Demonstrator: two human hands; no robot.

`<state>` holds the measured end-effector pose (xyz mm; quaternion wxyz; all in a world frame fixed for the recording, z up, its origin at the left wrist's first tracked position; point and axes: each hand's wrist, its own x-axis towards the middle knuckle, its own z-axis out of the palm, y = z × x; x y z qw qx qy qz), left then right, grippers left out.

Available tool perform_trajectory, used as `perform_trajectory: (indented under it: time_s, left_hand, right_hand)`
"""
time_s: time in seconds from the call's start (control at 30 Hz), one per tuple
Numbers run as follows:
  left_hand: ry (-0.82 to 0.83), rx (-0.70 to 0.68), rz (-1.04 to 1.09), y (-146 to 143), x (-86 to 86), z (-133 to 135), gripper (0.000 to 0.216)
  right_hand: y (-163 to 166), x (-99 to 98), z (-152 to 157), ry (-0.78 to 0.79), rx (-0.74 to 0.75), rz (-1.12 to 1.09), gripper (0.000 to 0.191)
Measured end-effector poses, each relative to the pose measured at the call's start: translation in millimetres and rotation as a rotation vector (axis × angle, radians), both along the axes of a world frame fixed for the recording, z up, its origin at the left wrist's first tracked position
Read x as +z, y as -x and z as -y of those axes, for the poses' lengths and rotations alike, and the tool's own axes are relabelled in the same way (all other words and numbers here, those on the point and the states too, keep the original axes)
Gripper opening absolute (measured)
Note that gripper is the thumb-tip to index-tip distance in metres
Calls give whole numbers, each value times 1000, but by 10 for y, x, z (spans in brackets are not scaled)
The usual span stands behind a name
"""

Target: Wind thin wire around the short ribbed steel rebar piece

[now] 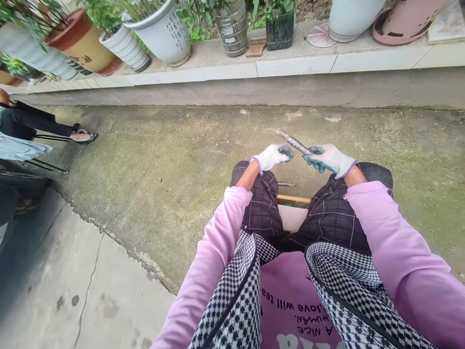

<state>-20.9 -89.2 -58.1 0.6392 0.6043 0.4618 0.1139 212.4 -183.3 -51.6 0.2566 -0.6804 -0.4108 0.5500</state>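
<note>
My right hand [327, 160], in a white glove with teal-coated fingers and a purple cuff, is closed around a short stick [298, 144]. The stick slants up to the left; its far end is bare and brown, and a silvery winding covers the part nearer the hand. My left hand [276, 157], gloved alike, is curled just left of the stick and apart from it. Its fingertips are pressed together, and whatever they may hold is too small to make out. A second wrapped stick [286, 184] shows lower down between my knees, partly hidden by my left leg.
A wooden edge [293, 199] shows between my thighs. Ahead runs a low tiled ledge [232, 72] with potted plants, including a white pot [160, 36] and a brown pot [83, 41]. Another person's foot [84, 136] is at the far left. Mossy concrete [163, 194] lies around me.
</note>
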Motion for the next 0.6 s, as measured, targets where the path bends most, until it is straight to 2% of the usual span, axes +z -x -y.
perform_trajectory:
  time_s: [0.17, 0.3, 0.37, 0.47, 0.53, 0.6]
  left_hand:
    - [252, 290, 171, -94, 27, -51, 20]
    - [279, 407, 165, -128, 75, -25, 26]
    - [265, 445, 129, -132, 115, -3, 31]
    - [273, 464, 89, -134, 169, 14, 32]
    - [274, 469, 74, -133, 184, 7, 31]
    - [262, 468, 77, -131, 180, -11, 29]
  right_hand:
    - [11, 68, 35, 10, 59, -65, 33]
    - [39, 35, 43, 5, 125, -52, 30]
    - [86, -6, 19, -49, 146, 95, 41]
    - [172, -73, -17, -187, 177, 483, 64]
    - [215, -109, -17, -269, 231, 674, 62]
    - [242, -136, -8, -306, 292, 745, 57]
